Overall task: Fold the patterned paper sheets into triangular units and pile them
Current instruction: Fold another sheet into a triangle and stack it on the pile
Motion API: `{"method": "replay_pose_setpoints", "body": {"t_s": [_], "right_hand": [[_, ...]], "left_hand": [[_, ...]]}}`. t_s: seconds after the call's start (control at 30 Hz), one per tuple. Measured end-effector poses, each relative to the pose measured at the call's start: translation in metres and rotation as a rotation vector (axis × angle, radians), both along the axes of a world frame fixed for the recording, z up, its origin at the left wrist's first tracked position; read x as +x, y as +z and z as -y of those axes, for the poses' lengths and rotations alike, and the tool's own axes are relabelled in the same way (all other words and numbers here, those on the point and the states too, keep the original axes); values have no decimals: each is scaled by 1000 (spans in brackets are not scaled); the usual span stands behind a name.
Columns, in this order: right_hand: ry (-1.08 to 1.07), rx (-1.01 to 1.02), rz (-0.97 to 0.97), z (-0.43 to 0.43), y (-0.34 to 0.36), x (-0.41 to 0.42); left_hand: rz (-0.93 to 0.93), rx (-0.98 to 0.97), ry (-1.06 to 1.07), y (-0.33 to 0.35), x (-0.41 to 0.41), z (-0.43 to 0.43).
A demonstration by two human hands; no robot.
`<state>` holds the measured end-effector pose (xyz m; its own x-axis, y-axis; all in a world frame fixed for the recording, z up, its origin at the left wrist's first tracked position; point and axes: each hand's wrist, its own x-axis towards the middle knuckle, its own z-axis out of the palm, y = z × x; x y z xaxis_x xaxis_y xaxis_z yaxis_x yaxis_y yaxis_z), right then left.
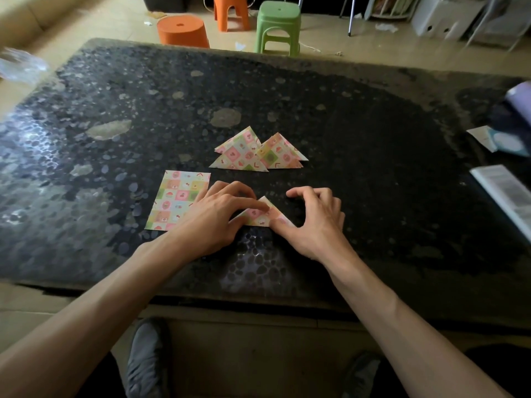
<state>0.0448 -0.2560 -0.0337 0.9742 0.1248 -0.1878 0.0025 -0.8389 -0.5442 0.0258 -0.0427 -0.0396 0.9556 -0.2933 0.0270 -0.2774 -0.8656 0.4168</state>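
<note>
A dark, spotty counter [344,145] held the papers; near its front edge lay a small triangle [257,219] of folded paper with pink, green and yellow squares on it. The left hand [218,214] had its fingers bent, and one fingertip pushed down on the top of the small triangle while the thumb sat at its left corner; the right hand [313,222] had its fingers bent too, its thumb pushed down on the right corner, and its other fingertips came down on the counter just behind the paper; so both hands held that one small triangle flat. Just left of the left hand lay a flat sheet [175,196] with the same squares, not folded, and the hand covered its near right corner. Behind the hands, a little way off, sat a pile of triangles [253,153], some lying over others and not lined up. At the right edge of the counter lay an open book [505,191] and a blurry purple thing [517,110]; a bit of clear plastic [20,67] showed at the far left. Past the counter, on the floor, stood a green stool [278,27] and two orange stools [184,31]; under the counter two grey shoes [148,360] showed.
</note>
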Motion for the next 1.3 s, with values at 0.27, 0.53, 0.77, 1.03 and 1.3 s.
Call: {"method": "replay_pose_setpoints", "body": {"t_s": [0.27, 0.53, 0.77, 1.03, 1.3], "right_hand": [[-7, 12, -67, 2, 9, 3], [5, 25, -143, 6, 20, 5], [13, 65, -203, 10, 26, 9], [13, 107, -248, 14, 28, 14], [66, 109, -216, 18, 26, 13]], "left_hand": [[-12, 8, 7, 1, 0, 0], [-19, 1, 8, 2, 0, 0], [-32, -10, 3, 4, 0, 0], [-39, 22, -4, 4, 0, -1], [28, -93, 80, 2, -4, 9]]}}
